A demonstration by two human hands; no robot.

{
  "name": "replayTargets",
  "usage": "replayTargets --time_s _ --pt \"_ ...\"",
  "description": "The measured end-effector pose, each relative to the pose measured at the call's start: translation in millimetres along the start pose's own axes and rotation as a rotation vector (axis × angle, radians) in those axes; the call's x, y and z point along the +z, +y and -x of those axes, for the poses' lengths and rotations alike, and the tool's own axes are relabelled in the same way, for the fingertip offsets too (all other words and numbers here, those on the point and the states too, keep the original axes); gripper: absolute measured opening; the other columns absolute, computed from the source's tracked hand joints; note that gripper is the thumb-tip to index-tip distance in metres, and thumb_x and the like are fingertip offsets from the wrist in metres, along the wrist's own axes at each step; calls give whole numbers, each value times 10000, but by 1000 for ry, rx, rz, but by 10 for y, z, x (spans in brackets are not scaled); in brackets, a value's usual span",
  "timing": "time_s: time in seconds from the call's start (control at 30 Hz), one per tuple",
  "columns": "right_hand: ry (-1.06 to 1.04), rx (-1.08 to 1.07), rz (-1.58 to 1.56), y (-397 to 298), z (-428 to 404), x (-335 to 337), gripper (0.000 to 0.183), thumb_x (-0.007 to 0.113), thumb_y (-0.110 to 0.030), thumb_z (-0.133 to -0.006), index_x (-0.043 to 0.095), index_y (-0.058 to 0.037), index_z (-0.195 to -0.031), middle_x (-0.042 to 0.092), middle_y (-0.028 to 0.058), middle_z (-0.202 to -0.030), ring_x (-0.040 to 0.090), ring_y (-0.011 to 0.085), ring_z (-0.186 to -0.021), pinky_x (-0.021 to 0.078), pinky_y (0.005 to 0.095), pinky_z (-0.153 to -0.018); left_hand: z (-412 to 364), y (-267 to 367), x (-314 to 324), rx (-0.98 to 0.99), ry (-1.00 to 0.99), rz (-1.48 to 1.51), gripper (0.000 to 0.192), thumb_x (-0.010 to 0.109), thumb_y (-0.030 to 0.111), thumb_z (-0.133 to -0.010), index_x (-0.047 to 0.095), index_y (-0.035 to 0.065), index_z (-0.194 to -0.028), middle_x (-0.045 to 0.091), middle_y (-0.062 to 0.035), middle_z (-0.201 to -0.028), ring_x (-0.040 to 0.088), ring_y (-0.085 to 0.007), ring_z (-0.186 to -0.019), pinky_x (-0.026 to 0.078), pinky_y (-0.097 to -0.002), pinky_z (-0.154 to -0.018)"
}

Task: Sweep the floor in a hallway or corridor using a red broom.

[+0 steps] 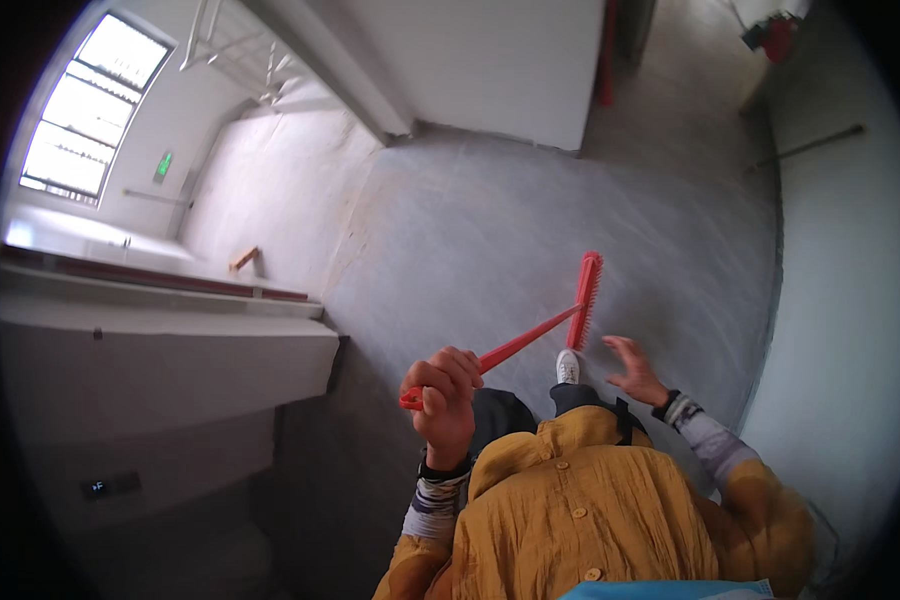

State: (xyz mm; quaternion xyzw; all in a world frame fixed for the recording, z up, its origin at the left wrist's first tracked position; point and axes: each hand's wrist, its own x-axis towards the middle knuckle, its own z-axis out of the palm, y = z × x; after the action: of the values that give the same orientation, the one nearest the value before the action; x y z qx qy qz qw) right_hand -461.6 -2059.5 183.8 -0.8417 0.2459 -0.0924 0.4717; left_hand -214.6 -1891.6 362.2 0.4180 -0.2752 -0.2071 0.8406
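My left hand is closed around the upper end of the red handle of a broom, a little of the handle's tip showing below the fist. The handle runs up and to the right to the red broom head, whose short bristles face right. That head is just beyond the toe of my white shoe, over the grey floor. Off to the right of the broom, my right hand is held in the air with its fingers apart and nothing in it.
A white wall stands on the right, with a thin bar near it. A low wall is on the left, and a small brown object lies on the floor beyond. Ahead is a white wall block; a red object is at the upper right.
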Motion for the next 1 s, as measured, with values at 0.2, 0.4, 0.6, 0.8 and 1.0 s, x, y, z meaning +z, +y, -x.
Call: replayTargets --time_s 0.2,0.4,0.6,0.8,1.0 --pt "-64 -291 67 -554 -1162 980 632 685 -90 -596 450 -95 -1183 486 118 -1089 445 291 -1045 324 432 -945 -91 16 -409 18 229 -82 453 498 457 -861 342 102 -628 406 -55 -528 428 -198 -569 357 -359 -654" --pt "-178 -297 114 -402 -1873 1456 446 660 -57 -609 510 -77 -1028 549 111 -902 508 292 -899 408 404 -789 -563 -137 -851 -68 199 6 389 503 354 -875 359 93 -625 428 -58 -548 426 -198 -588 365 -360 -667" --pt "-120 -118 255 -406 -2332 1383 249 590 -36 -673 509 -70 -906 562 108 -796 549 302 -810 427 404 -710 -1221 -399 -1345 -523 -163 -2 219 562 107 -843 445 34 -673 500 -64 -680 483 -174 -675 399 -311 -699" --pt "53 37 301 45 -2492 1191 170 582 -56 -705 508 -63 -859 564 119 -760 555 317 -760 427 406 -675 -1656 -806 -1510 -649 -686 -99 184 631 130 -831 492 32 -761 518 -36 -833 472 -122 -786 388 -261 -727" --pt "158 -5 314 52 -3447 1426 158 594 -101 -701 512 -55 -828 575 136 -759 563 333 -756 426 409 -635 -2249 -1422 -1944 -753 -569 -138 168 596 168 -867 522 19 -843 538 -22 -870 464 -91 -776 395 -237 -703"
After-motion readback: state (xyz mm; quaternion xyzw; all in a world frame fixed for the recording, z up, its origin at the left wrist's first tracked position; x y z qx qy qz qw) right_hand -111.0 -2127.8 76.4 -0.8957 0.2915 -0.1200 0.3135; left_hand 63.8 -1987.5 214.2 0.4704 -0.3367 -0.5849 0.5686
